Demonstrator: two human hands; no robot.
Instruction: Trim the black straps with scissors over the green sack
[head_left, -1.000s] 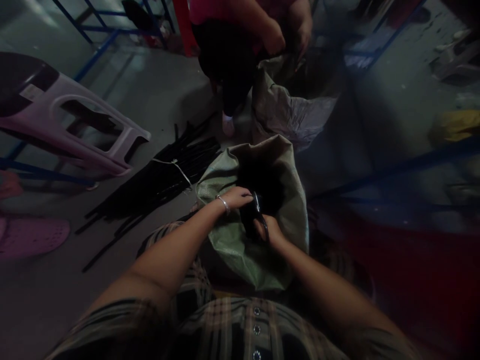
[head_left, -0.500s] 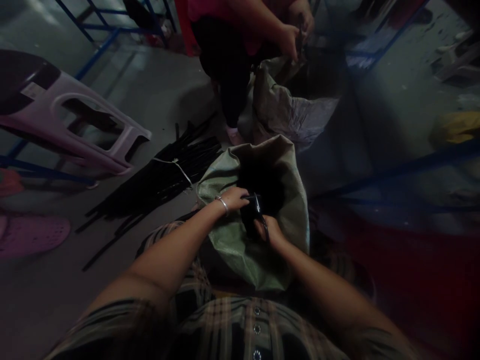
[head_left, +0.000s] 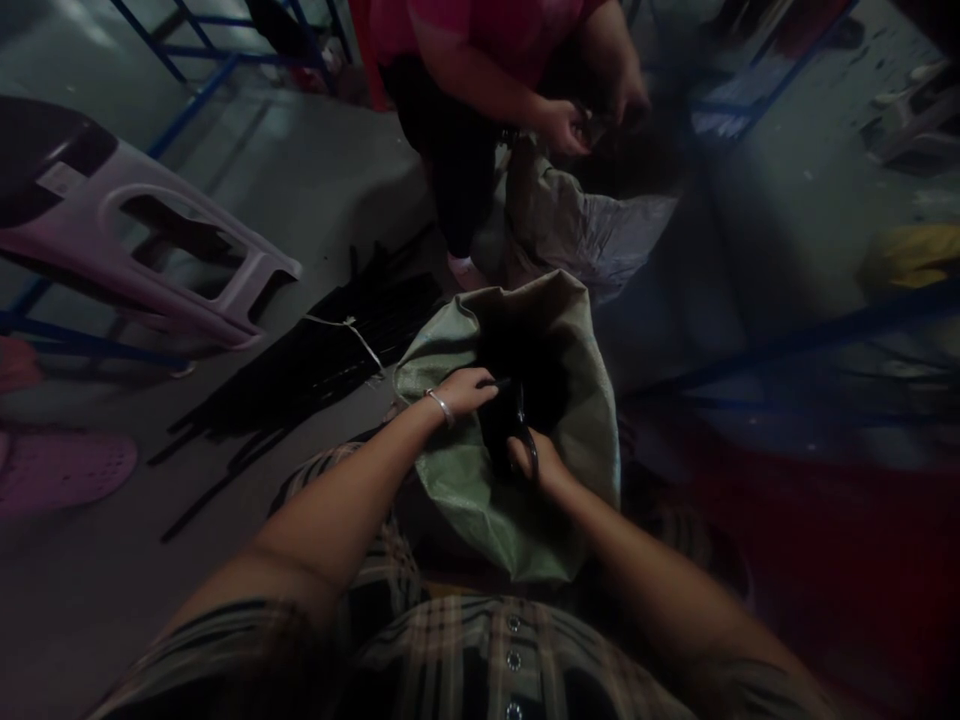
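Observation:
A pale green woven sack (head_left: 517,540) stands open between my knees, its inside dark. Over its mouth my right hand (head_left: 541,462) is closed on a pair of scissors (head_left: 533,455), whose blades point up and away from me. My left hand (head_left: 469,391), with a silver bangle at the wrist, is closed over the sack's left side. Its fingers pinch a dark piece (head_left: 506,385) that reaches toward the blades; against the black inside, the outline of this piece is hard to make out.
A bundle of long black strips (head_left: 300,375), tied with pale string, lies on the floor to the left. Beyond it stands a pinkish plastic stool (head_left: 165,230). Opposite me another person (head_left: 480,70) works over a greyish sack (head_left: 592,230). Blue metal frames (head_left: 795,340) stand on both sides.
My left hand has shifted slightly left and up, and the dark piece at its fingers looks thinner. The scissor blades have turned slightly. The other person's hands have moved apart.

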